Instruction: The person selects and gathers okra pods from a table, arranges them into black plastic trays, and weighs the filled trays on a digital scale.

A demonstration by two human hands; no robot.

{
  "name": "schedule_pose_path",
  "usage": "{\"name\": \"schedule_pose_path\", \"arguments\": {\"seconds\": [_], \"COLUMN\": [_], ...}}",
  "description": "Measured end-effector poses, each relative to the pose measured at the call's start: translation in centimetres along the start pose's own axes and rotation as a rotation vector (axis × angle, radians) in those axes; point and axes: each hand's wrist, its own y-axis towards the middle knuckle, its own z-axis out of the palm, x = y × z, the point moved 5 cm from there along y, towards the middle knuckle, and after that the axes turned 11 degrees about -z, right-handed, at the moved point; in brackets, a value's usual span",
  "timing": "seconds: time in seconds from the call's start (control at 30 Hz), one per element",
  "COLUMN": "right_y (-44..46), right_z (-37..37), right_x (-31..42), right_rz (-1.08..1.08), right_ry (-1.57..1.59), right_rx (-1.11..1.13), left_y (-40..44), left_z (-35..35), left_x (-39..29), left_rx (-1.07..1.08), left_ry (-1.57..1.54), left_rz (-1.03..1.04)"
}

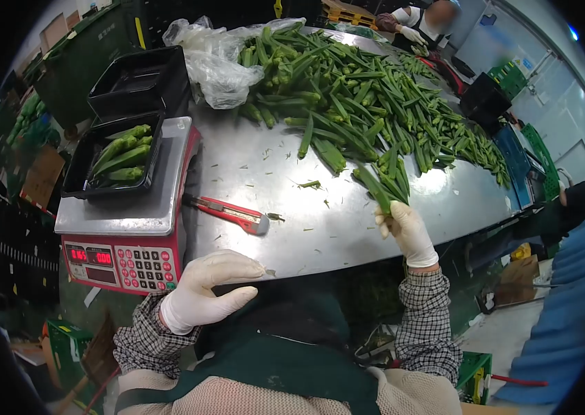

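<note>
My right hand (pixel 408 234), in a white glove, pinches the stem end of an okra pod (pixel 373 188) at the near edge of the okra heap (pixel 375 104). My left hand (pixel 213 287), gloved too, hovers at the table's front edge with fingers stretched and thumb apart, holding nothing. Nearest to it are the red scale (pixel 123 259) and a red box cutter (pixel 230 213) lying on the metal table (pixel 292 238). On the scale's plate rests a black tray (pixel 73 166) with several okra pods (pixel 123 153) in it.
Behind the scale stand stacked black trays (pixel 137 76), beside a clear plastic bag (pixel 220 66). Okra trimmings (pixel 311 185) are scattered on the table. A co-worker (pixel 420 28) with gloved hands is at the far end; another person (pixel 576 200) is at the right.
</note>
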Motion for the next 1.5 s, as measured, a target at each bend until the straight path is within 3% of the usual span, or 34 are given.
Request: {"name": "schedule_pose_path", "arguments": {"seconds": [0.27, 0.37, 0.43, 0.5, 0.57, 0.63, 0.7, 0.87, 1.03, 1.23, 1.43, 1.5], "right_y": [-0.3, 0.0, -0.1, -0.3, -0.5, -0.5, -0.7, -1.5, -1.8, -2.7, -3.3, -3.4], "right_z": [5.4, 7.8, 9.8, 11.2, 11.4, 11.2, 10.8, 11.5, 11.9, 12.8, 12.8, 12.8], "right_x": [1.4, 0.9, 0.2, 0.1, -0.9, -1.2, -1.0, -0.8, -1.0, -0.6, -0.5, -0.6], "right_rz": [-0.041, -0.047, 0.019, -0.022, 0.024, 0.03, 0.052, 0.079, 0.055, 0.081, 0.088, 0.094], "right_ry": [0.288, 0.337, 0.405, 0.406, 0.642, 0.781, 0.881, 1.083, 1.059, 1.033, 1.06, 1.044], "right_rx": [0.232, 0.342, 0.206, 0.14, 0.258, 0.356, 0.294, 0.259, 0.325, 0.334, 0.348, 0.336], "left_y": [0.3, 1.4, 2.8, 4.5, 5.7, 5.0, 4.2, 3.1, 3.1, 4.0, 4.4, 4.2], "left_z": [0.6, 1.5, 3.7, 5.7, 6.5, 5.4, 3.9, 3.8, 4.1, 4.9, 2.2, 2.4], "left_x": [-0.8, -2.9, -4.0, -3.7, -1.5, -1.1, -1.3, 0.4, 0.9, -0.2, 1.9, 1.4], "left_rx": [-0.053, -0.226, -0.157, -0.167, -0.239, -0.328, -0.358, -0.326, -0.283, -0.2, -0.471, -0.433], "left_ry": [0.083, 0.351, 0.497, 0.704, 0.849, 0.875, 0.897, 0.848, 0.775, 0.752, 0.864, 0.84], "left_rz": [0.139, 0.323, 0.469, 0.41, 0.308, 0.191, 0.105, 0.063, 0.05, 0.252, -0.046, -0.018]}}
